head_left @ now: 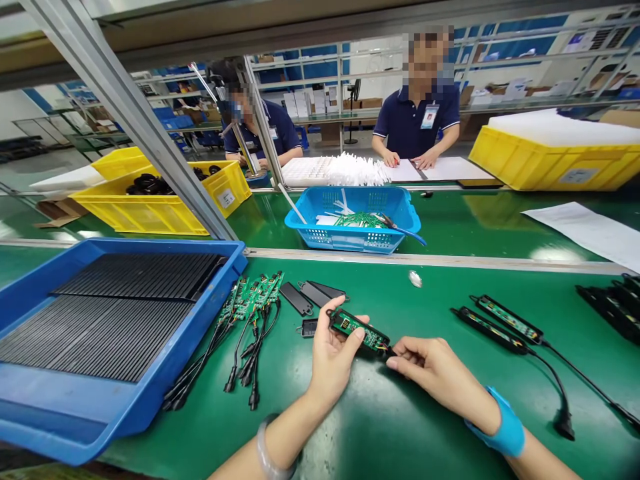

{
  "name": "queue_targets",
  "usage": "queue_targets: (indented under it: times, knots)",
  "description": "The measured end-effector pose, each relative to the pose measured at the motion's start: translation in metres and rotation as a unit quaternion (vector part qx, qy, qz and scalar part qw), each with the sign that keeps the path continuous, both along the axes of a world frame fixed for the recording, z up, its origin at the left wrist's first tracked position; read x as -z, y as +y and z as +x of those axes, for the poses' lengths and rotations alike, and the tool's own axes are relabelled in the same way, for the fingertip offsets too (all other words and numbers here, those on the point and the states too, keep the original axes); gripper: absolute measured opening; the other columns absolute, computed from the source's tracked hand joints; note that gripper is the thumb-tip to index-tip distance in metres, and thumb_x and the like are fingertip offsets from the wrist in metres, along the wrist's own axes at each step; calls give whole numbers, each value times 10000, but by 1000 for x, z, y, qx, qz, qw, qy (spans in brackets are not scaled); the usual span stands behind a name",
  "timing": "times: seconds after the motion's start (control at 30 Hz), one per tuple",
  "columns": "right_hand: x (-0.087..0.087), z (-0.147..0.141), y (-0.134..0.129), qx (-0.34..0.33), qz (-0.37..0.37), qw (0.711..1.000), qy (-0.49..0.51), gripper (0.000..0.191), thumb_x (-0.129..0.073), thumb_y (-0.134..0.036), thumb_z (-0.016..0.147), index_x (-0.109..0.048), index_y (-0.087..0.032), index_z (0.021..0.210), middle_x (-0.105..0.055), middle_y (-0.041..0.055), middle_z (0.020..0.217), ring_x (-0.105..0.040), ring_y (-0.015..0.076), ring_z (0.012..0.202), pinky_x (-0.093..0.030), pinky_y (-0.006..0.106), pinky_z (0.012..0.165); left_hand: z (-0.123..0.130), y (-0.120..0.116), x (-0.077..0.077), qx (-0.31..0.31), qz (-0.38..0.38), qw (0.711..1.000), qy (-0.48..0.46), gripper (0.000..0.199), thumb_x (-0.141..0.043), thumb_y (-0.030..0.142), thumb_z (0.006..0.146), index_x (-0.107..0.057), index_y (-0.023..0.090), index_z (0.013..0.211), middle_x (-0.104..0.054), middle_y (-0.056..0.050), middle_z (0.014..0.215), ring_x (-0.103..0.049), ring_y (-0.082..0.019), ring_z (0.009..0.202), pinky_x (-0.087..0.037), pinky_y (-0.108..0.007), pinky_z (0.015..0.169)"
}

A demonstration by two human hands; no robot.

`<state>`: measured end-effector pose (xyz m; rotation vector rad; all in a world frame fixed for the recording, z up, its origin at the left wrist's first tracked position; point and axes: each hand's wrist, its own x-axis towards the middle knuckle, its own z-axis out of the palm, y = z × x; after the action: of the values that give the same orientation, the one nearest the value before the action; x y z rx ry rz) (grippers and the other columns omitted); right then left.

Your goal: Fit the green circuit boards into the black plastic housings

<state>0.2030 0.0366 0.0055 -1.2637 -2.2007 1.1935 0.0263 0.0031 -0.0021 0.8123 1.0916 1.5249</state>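
Note:
My left hand (336, 353) holds a black case with a green circuit board (361, 331) in it, its thumb on the board. The fingertips of my right hand (430, 367) pinch the cable end of that case, where coloured wires show. Left of my hands lie several green circuit boards (255, 293) with black cables. Black case parts (296, 298) rest just behind my left hand. Two cases with boards in them (507, 319) lie to the right, their cables running toward the table's right front.
A blue tray (125, 417) of black case parts stands at the left. Behind are a blue basket (350, 240) with green wires and yellow bins (555, 157). More black cases (613, 307) lie far right. Two people sit across the table; a metal post (135, 120) rises at the left.

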Motion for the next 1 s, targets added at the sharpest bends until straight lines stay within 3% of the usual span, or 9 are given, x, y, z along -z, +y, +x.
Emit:
queue_targets:
  times: [0.2,0.37,0.53,0.63,0.83,1.0]
  knots:
    - [2,-3,-3,33,1,996,82,349,-580,-466,828,-589,-187,618,-537,-30,565,-443,115,551,-323,238,528,-1,1,-3,16,-8,1000,-9,664,-720,342,730,-343,272,1272,-661,-28,942,-671,-233,939,-530,-325,786]
    - [5,-6,-3,45,-65,990,116,352,-578,-471,819,-639,-178,633,-568,-15,547,-470,119,529,-346,236,517,-2,1,-4,37,-10,999,-15,670,-709,330,748,-324,260,1291,-675,-29,882,-683,-226,897,-534,-296,742]
    - [3,-5,-1,17,-100,986,130,379,-566,-456,833,-618,-166,594,-563,-15,552,-455,109,531,-337,236,525,-4,1,-6,37,10,999,-17,654,-707,300,752,-338,254,1290,-663,-27,899,-678,-231,929,-538,-295,760]
    - [2,-6,-2,8,-80,989,122,381,-552,-438,848,-605,-167,584,-572,-9,579,-468,116,562,-341,243,551,-5,2,-5,37,18,999,-12,637,-702,274,758,-348,256,1289,-641,-33,947,-679,-236,930,-542,-320,793]
    - [1,-10,-7,6,-70,992,104,213,-566,-399,840,-613,-193,864,-536,-32,655,-427,112,569,-314,235,524,-6,1,-6,54,31,998,9,598,-681,252,777,-373,250,1289,-611,-35,1011,-677,-212,917,-530,-285,784]
    - [1,-13,-11,-6,-64,995,75,261,-498,-356,877,-512,-187,679,-505,-38,576,-424,108,542,-300,233,515,-6,1,-9,83,11,996,17,621,-675,228,766,-365,232,1305,-628,-22,896,-667,-184,869,-501,-269,779]
